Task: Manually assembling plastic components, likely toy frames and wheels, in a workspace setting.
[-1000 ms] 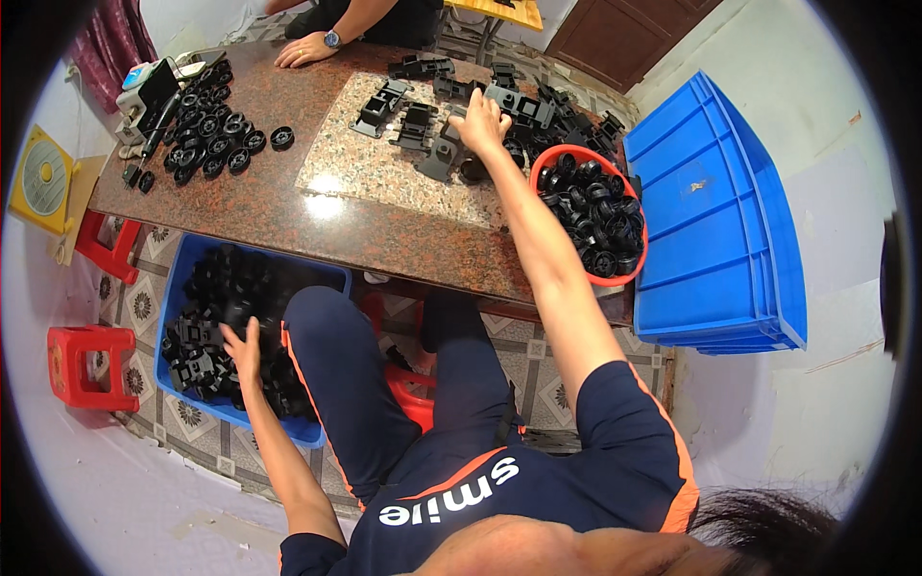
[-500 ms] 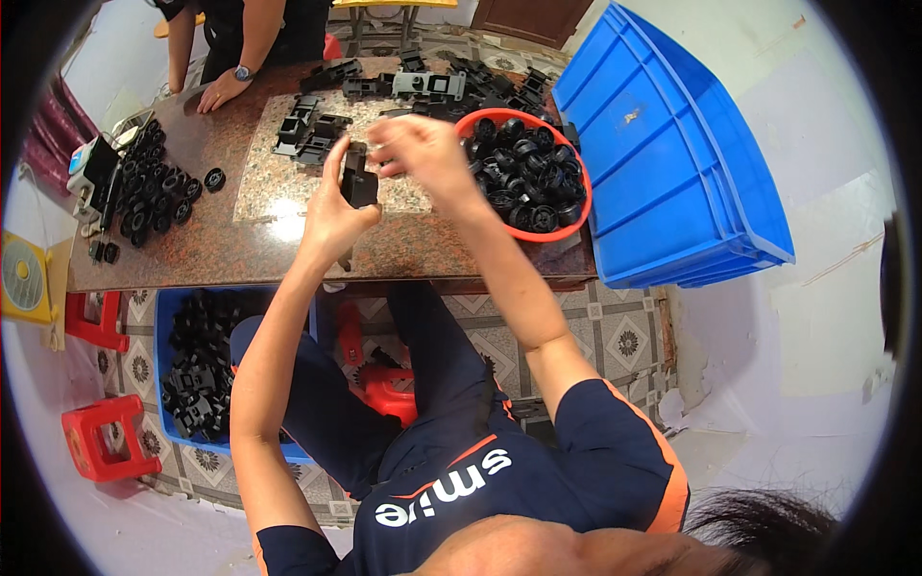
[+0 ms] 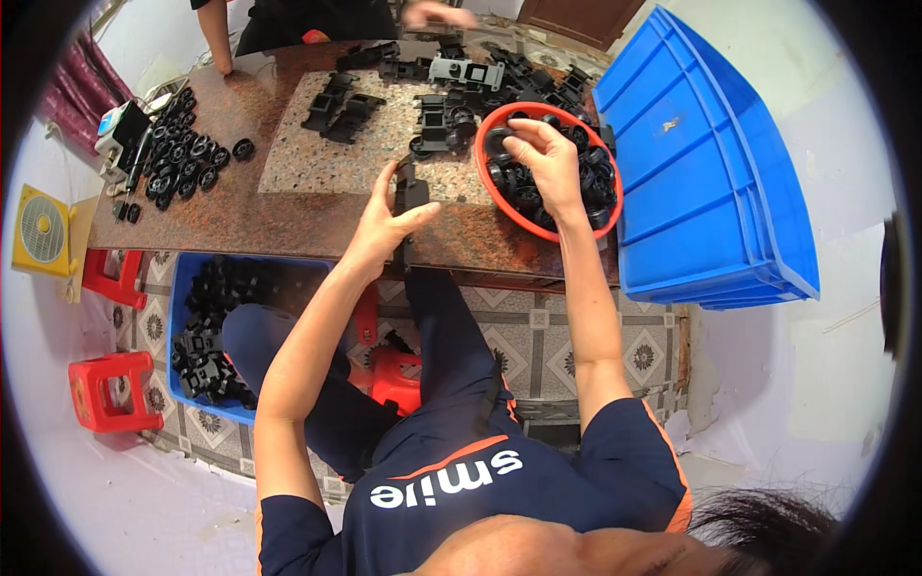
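My left hand (image 3: 379, 230) is closed around a black plastic chassis-like part (image 3: 412, 197), held upright at the table's near edge. To its right, my right hand (image 3: 552, 165) reaches over a red basin (image 3: 483, 178) full of small black wheels (image 3: 526, 199). Thumb and fingers pinch a black wheel (image 3: 497, 144) at the basin's left side. Just beyond my left hand, a black part with wheels (image 3: 442, 125) lies on the speckled stone slab.
More black parts (image 3: 346, 115) lie on the table, with a grey one (image 3: 466, 72) among them. Loose wheels (image 3: 182, 158) sit at the left. A tall blue crate (image 3: 701, 163) stands right; a blue bin (image 3: 216, 408) of parts is below. A co-worker's blurred hand (image 3: 437, 14) is across the table.
My right hand has gone from beside the held part to the wheels in the red basin. My left hand keeps the part, now nearer the table edge. The co-worker's hand has lifted off the table.
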A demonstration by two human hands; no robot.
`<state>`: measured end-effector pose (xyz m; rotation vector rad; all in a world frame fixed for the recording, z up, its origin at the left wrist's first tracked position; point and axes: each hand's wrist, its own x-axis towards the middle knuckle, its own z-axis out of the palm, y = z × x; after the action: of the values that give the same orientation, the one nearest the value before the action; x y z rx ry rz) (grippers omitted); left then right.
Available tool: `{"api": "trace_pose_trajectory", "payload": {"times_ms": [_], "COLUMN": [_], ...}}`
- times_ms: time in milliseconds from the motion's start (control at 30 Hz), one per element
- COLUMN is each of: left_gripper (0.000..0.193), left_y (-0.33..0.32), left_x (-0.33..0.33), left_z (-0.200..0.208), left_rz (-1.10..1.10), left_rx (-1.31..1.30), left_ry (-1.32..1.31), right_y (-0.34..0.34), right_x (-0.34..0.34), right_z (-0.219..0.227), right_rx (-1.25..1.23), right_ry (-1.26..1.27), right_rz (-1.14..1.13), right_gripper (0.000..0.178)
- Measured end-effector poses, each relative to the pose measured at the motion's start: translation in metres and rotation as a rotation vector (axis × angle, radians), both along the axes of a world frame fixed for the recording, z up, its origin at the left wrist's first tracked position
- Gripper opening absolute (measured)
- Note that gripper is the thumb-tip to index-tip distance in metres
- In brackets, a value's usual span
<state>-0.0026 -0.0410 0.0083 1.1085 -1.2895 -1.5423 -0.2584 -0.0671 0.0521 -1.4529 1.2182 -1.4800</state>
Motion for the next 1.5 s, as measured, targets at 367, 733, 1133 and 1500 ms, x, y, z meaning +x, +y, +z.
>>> {"api": "trace_pose_trajectory", "payload": {"times_ms": [367,733,1133,1500], "left_gripper": [0.109,0.094,0.115,0.129], "left_y": [0.004,0.002,0.006,0.008], "left_x": [0.005,-0.002,0.003,0.004], "left_z": [0.002,-0.012,0.006,0.005], "left_rz": [-0.110,0.023,-0.039,-0.088], "left_rx": [-0.126,-0.308,0.003,-0.101], "left_ry": [-0.026,-0.078,0.133,0.059], "right_y": [0.027,0.033,0.047,0.056], "right_x": [0.073,0.075,0.071,0.085], "right_z": [-0.001,0.002,-0.001,0.006], "right_rx": [0.159,0.065,0.019,-0.142], "right_ry": [-0.213,0.126,-0.243,0.362], "right_rz": [0.391,0.201,0.092,-0.066], "right_gripper": [0.024,0.030,0.018,0.009]}}
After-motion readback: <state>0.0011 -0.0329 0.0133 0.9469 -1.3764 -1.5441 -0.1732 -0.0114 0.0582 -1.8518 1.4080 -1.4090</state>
